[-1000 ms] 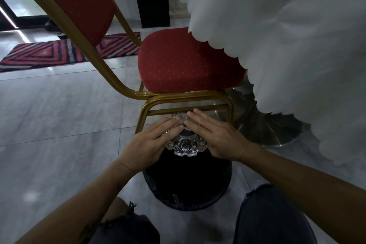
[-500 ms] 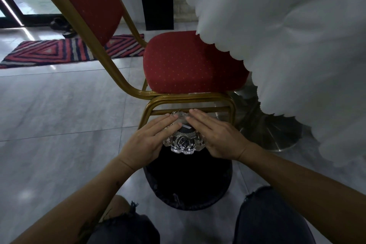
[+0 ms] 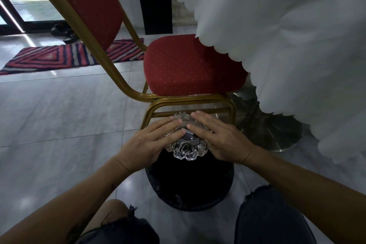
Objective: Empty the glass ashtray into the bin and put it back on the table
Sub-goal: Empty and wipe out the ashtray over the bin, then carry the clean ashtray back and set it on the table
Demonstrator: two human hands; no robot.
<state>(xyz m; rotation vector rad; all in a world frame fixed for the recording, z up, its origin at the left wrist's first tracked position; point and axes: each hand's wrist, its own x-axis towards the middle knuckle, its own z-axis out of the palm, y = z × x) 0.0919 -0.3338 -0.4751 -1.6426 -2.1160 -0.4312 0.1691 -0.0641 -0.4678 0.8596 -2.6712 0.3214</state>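
Observation:
The cut-glass ashtray (image 3: pixel 186 147) with a scalloped rim is turned over above the black bin (image 3: pixel 190 186), which stands on the floor lined with a dark bag. My left hand (image 3: pixel 147 144) presses on its left side and my right hand (image 3: pixel 219 140) on its right, fingers spread flat over the glass. Both hands hold it just over the bin's far rim. The ashtray's contents and the bin's inside are too dark to make out. The table is draped in a white scalloped cloth (image 3: pixel 287 45) at the upper right.
A red padded chair with a gold frame (image 3: pixel 190 67) stands right behind the bin. The table's metal foot (image 3: pixel 277 130) sits on the floor to the right. A striped rug (image 3: pixel 65 57) and dark sandals (image 3: pixel 63 32) lie far left by a glass door.
Both hands and the ashtray stay over the bin, shifting only slightly. The view has tilted up a little.

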